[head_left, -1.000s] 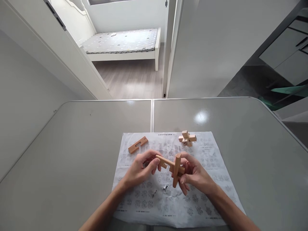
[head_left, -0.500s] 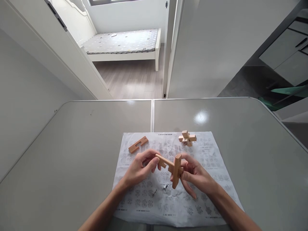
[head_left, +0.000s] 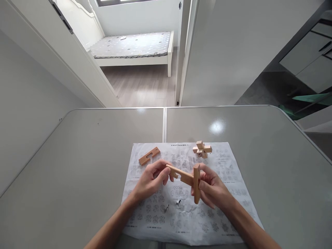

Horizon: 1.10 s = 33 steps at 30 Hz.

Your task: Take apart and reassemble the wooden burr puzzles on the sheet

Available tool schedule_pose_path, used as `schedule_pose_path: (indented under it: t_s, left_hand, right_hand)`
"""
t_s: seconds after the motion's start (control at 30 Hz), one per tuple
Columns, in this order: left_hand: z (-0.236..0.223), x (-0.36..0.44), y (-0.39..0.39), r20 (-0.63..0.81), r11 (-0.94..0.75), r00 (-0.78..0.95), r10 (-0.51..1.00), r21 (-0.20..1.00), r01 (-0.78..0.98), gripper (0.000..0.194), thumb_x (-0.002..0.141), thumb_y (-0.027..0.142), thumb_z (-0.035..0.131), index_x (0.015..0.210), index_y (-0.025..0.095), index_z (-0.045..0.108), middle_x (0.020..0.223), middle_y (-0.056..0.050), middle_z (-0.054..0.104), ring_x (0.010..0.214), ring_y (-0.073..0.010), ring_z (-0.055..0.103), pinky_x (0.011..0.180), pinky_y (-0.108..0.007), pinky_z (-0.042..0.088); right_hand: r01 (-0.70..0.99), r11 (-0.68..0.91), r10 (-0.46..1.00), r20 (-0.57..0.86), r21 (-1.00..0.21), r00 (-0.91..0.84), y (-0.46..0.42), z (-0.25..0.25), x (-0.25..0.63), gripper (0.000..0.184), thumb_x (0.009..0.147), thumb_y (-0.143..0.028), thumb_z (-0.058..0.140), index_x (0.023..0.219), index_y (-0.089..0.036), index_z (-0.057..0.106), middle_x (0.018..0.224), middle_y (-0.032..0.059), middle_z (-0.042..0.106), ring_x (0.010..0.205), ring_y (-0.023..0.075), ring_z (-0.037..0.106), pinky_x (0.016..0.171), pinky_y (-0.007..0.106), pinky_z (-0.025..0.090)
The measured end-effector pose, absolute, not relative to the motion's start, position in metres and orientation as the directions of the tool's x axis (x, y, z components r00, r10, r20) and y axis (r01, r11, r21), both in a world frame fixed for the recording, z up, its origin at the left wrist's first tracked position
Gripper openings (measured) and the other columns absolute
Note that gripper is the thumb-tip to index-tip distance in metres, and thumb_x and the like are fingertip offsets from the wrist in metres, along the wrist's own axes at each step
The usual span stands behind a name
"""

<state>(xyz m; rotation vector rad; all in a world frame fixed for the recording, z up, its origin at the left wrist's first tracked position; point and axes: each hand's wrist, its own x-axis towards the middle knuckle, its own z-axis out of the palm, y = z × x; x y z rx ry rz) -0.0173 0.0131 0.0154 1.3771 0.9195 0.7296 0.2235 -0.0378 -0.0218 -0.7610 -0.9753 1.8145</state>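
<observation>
My left hand (head_left: 155, 178) pinches the left end of a notched wooden puzzle piece (head_left: 186, 177), thumb in front and fingers behind. The piece runs to the right and meets an upright wooden puzzle piece (head_left: 196, 183), crosswise to it. My right hand (head_left: 214, 186) is closed on this upright piece near the joint; some of its fingers are hidden behind the wood. Beyond my left hand a loose notched wooden piece (head_left: 149, 156) lies flat. A small assembled wooden cross puzzle (head_left: 202, 149) stands past my right hand.
A printed paper sheet (head_left: 186, 221) with rows of diagrams lies under my hands on the grey table (head_left: 77, 180). Two small black-and-white scraps show on the sheet. A wall (head_left: 220, 52) and an open doorway with a bed (head_left: 132, 62) are beyond the table's far edge.
The upright piece has moved slightly right along with my right hand and stands straighter. More of the notched piece's length now shows between the hands. My left hand has barely moved.
</observation>
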Motion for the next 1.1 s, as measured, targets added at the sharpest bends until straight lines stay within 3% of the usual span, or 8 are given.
schedule_pose_path:
  t_s: [0.1,0.2,0.47,0.6,0.73,0.87,1.0,1.1]
  left_hand:
    - [0.015,-0.016,0.015,-0.102,0.095,0.404,0.909,0.995,0.038,0.032,0.103,0.048,0.057,0.099,0.017,0.062,0.076,-0.003,0.067,0.055,-0.0105,0.051,0.054,-0.026,0.044]
    - [0.013,-0.015,0.016,-0.115,0.119,0.358,0.927,0.993,0.01,0.031,0.103,0.048,0.057,0.1,0.018,0.057,0.079,-0.003,0.069,0.053,-0.0096,0.052,0.052,-0.025,0.043]
    - [0.013,-0.013,0.011,-0.112,0.12,0.449,0.887,0.993,0.011,0.024,0.104,0.04,0.058,0.097,0.021,0.046,0.099,-0.011,0.079,0.061,-0.0137,0.068,0.061,-0.029,0.051]
    - [0.016,-0.014,0.008,-0.088,0.028,0.486,0.869,0.991,0.128,0.019,0.104,0.037,0.059,0.101,0.019,0.053,0.1,-0.012,0.078,0.088,-0.0215,0.075,0.074,-0.032,0.054]
    - [0.016,-0.017,0.008,-0.055,-0.064,0.484,0.873,0.972,0.227,0.018,0.103,0.036,0.06,0.102,0.019,0.058,0.092,-0.008,0.074,0.084,-0.0198,0.073,0.066,-0.027,0.05]
    - [0.012,-0.016,0.007,-0.054,-0.088,0.49,0.87,0.961,0.261,0.016,0.101,0.035,0.063,0.102,0.02,0.059,0.087,-0.006,0.076,0.075,-0.0175,0.072,0.065,-0.027,0.051]
    - [0.008,-0.011,0.005,-0.054,-0.041,0.488,0.871,0.982,0.182,0.022,0.092,0.031,0.075,0.094,0.021,0.056,0.1,-0.007,0.081,0.088,-0.0213,0.077,0.078,-0.032,0.059]
    - [0.005,-0.01,0.005,-0.027,-0.084,0.434,0.9,0.968,0.235,0.024,0.087,0.03,0.081,0.091,0.021,0.059,0.087,-0.002,0.081,0.077,-0.0186,0.076,0.07,-0.028,0.058]
  right_hand:
    - [-0.516,-0.278,0.937,-0.112,-0.81,-0.33,-0.037,-0.023,0.227,0.037,0.091,-0.056,0.075,0.109,-0.027,0.06,0.073,-0.0028,0.074,0.024,0.0045,0.04,0.036,0.022,0.042]
    - [-0.55,-0.273,0.955,-0.154,-0.79,-0.253,-0.034,-0.018,0.228,0.033,0.093,-0.053,0.074,0.107,-0.026,0.061,0.076,-0.0014,0.072,0.028,0.0051,0.042,0.032,0.021,0.035]
    - [-0.304,-0.216,0.96,-0.144,-0.928,-0.24,-0.032,-0.008,0.216,0.024,0.098,-0.042,0.071,0.101,-0.019,0.065,0.072,0.0002,0.065,0.055,0.0138,0.059,0.049,0.026,0.051]
    - [-0.245,-0.172,0.959,-0.106,-0.954,-0.264,-0.032,-0.006,0.213,0.024,0.099,-0.041,0.07,0.108,-0.019,0.066,0.081,0.0035,0.071,0.069,0.0183,0.069,0.062,0.031,0.062]
    - [-0.236,-0.148,0.962,-0.085,-0.96,-0.258,-0.032,-0.005,0.211,0.021,0.101,-0.037,0.068,0.113,-0.02,0.066,0.087,0.0044,0.075,0.08,0.0201,0.074,0.076,0.035,0.064]
    - [-0.18,-0.119,0.971,-0.076,-0.976,-0.228,-0.034,-0.008,0.208,0.02,0.101,-0.036,0.07,0.114,-0.021,0.066,0.089,0.0044,0.074,0.081,0.0206,0.075,0.076,0.035,0.065]
    - [-0.098,-0.052,0.97,-0.026,-0.994,-0.243,-0.035,-0.011,0.204,0.016,0.1,-0.035,0.07,0.104,-0.021,0.066,0.092,0.0044,0.069,0.08,0.0207,0.075,0.074,0.035,0.065]
    - [-0.079,-0.035,0.967,-0.014,-0.996,-0.255,-0.035,-0.011,0.204,0.015,0.101,-0.036,0.068,0.104,-0.021,0.065,0.093,0.0047,0.069,0.081,0.0211,0.076,0.074,0.036,0.066]
